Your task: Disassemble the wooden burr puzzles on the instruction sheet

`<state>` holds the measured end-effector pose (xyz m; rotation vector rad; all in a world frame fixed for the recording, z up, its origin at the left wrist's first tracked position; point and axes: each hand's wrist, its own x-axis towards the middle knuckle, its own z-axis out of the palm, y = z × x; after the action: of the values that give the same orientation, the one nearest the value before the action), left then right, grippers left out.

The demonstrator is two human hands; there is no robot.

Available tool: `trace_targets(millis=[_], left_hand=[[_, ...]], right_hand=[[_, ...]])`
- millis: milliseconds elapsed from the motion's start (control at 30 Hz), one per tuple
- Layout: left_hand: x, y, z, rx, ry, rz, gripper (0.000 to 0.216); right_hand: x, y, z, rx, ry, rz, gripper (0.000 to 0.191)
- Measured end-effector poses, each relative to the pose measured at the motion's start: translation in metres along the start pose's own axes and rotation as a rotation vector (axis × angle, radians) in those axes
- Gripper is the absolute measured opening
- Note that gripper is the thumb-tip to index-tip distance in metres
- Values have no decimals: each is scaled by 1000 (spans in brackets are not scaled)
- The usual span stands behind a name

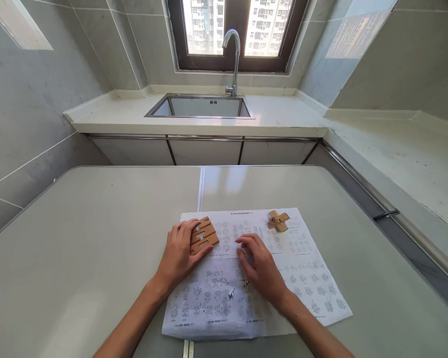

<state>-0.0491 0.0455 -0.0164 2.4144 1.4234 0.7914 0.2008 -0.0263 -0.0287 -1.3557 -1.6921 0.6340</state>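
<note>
My left hand (178, 248) is closed around a few notched wooden puzzle pieces (203, 235) lined up side by side, thumb along the near edge and fingers at the far left. Slots show in the pieces, and each seems to bear a small dark mark. My right hand (260, 266) hovers over or rests on the printed sheet (224, 278), its fingers bent, with a gap between thumb and forefinger and nothing in it. A cross-shaped group of wooden pieces (278, 221) lies on the sheet's upper right. Small line diagrams cover the paper, which has creases and torn spots.
The pale table (97, 238) has a seam down its middle. Beyond it stand a white counter (283, 107), a steel sink (209, 105) and a tall curved faucet (236, 59) below a window. Another counter (410, 154) runs along the right, with tiled wall at left.
</note>
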Motion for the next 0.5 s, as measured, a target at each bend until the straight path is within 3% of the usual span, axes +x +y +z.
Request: trace_targets(millis=[167, 300, 500], left_hand=[[1, -5, 1, 70, 85, -61, 63], [1, 8, -4, 83, 109, 34, 53], [-7, 28, -7, -86, 16, 230, 19]], right_hand=[[-1, -1, 0, 10, -24, 3, 18], [-1, 0, 1, 9, -30, 5, 19], [-1, -1, 0, 13, -26, -17, 17]])
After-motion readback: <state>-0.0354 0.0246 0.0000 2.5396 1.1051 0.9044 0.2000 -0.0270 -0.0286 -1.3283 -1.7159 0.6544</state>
